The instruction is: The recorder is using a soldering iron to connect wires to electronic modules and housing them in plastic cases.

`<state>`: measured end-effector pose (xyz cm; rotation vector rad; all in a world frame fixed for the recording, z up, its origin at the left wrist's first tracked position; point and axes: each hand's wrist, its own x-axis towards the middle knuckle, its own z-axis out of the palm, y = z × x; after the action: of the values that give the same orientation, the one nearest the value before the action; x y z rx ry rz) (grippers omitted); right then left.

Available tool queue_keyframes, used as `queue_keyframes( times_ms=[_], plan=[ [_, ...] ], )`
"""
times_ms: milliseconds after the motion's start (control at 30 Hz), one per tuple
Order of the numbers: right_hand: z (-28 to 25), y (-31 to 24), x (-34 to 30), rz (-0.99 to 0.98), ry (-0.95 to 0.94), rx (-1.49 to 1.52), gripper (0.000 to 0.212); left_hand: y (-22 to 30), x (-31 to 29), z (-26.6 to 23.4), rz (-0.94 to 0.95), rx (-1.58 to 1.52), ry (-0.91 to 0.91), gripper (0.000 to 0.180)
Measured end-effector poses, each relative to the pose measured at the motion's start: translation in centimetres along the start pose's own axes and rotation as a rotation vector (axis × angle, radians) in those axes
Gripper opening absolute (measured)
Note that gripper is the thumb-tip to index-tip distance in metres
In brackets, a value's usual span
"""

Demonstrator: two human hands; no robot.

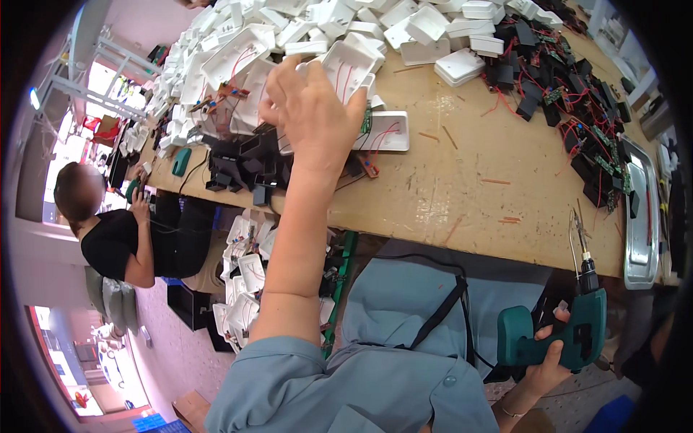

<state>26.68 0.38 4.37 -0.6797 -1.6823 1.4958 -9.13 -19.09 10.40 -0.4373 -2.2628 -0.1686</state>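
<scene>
The right hand (547, 364) is closed around the handle of a green soldering tool (590, 328), whose metal tip points up over the near edge of the brown table (447, 187). Farther in, black plastic boxes (249, 162) lie to the left of the outstretched left forearm. The left hand (314, 108) is wide, fingers parted and thumb well out; whether its fingertips touch anything cannot be told. Just right of its wrist lies a shallow white case (390, 137) with red wires; another open white case (350, 61) sits just beyond its thumb. Past that spreads a heap of white cases (426, 25). Off to the left, a co-worker (119, 242) in black holds a green tool (132, 190).
</scene>
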Motion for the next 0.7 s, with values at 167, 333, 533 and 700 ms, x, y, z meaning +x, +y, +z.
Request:
queue_keyframes(
  times_ms=[167, 333, 533, 700],
  plan=[
    [-1.2, 0.1, 0.1, -0.036, -0.071, 0.041, 0.055, 0.6, 0.1, 0.1, -0.058, 0.065, -0.093, 0.070],
    [0.0, 0.2, 0.6, 0.044, 0.052, 0.093, 0.069, 2.5, 1.2, -0.9, -0.031, 0.024, -0.017, 0.055],
    [-0.6, 0.3, 1.2, -0.017, -0.015, 0.094, 0.059, 6.5, 8.8, 3.6, 0.489, -0.266, -0.049, 0.020],
    [-1.2, 0.6, 1.3, -0.004, -0.012, 0.102, 0.060, 7.5, 11.9, 9.5, 0.680, 0.081, -0.411, 0.014]
  ],
)
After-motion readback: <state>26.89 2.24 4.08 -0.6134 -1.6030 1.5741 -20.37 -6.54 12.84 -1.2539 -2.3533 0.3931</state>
